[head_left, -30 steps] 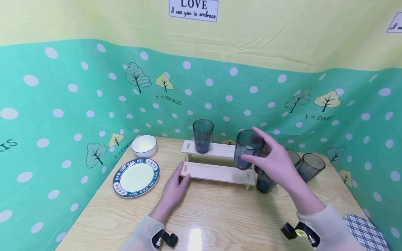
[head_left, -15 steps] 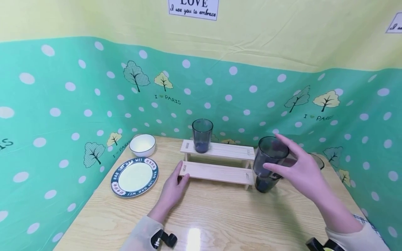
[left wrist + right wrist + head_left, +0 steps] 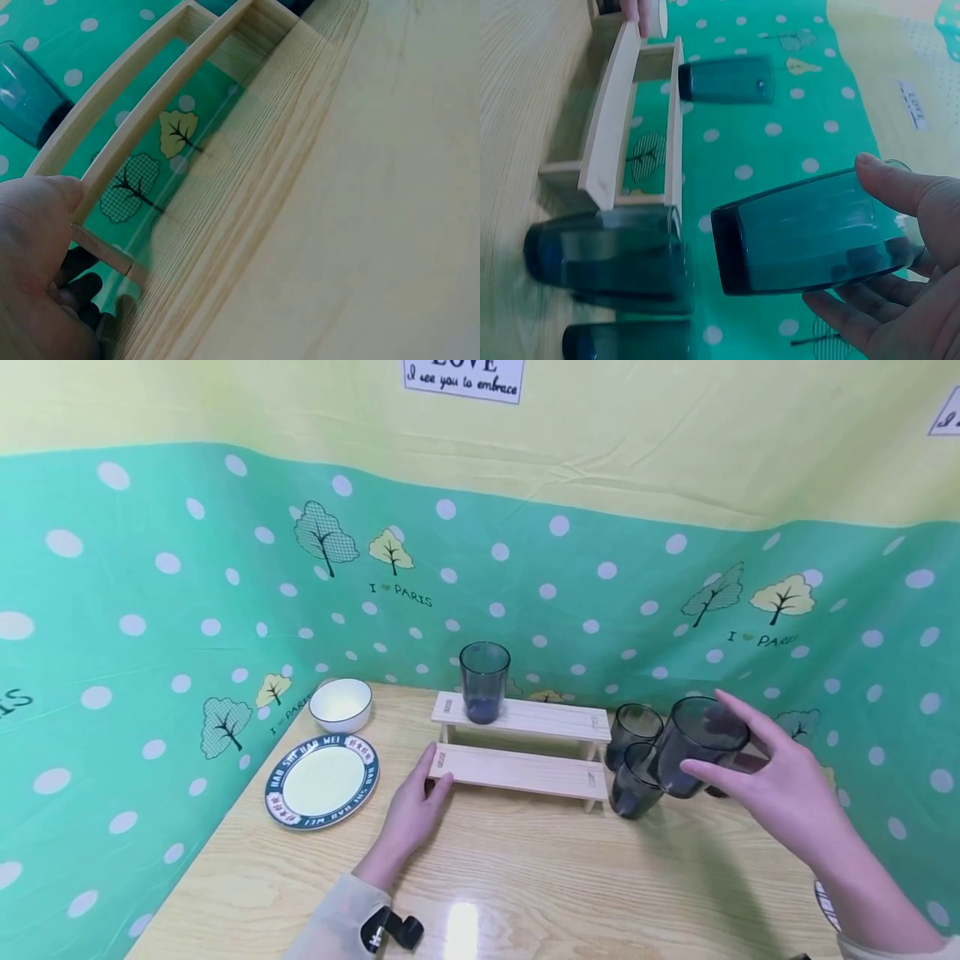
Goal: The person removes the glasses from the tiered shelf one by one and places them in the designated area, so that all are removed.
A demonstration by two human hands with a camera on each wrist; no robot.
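Right hand around tumbler

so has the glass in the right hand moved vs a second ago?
Yes. The held glass has gone rightward in the right hand, from over the wooden step rack to past its right end.

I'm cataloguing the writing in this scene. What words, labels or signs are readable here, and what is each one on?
"LOVE / I see you to embrace": white sign on the yellow wall; the top word is cut off by the frame.
"I PARIS", with a small heart between the words: green dotted backdrop, printed under the trees, repeated at right.
"HAO SHI HAO WEI": rim of the plate, with red characters too small to read.
Small stamps on the wooden rack: too small to read.
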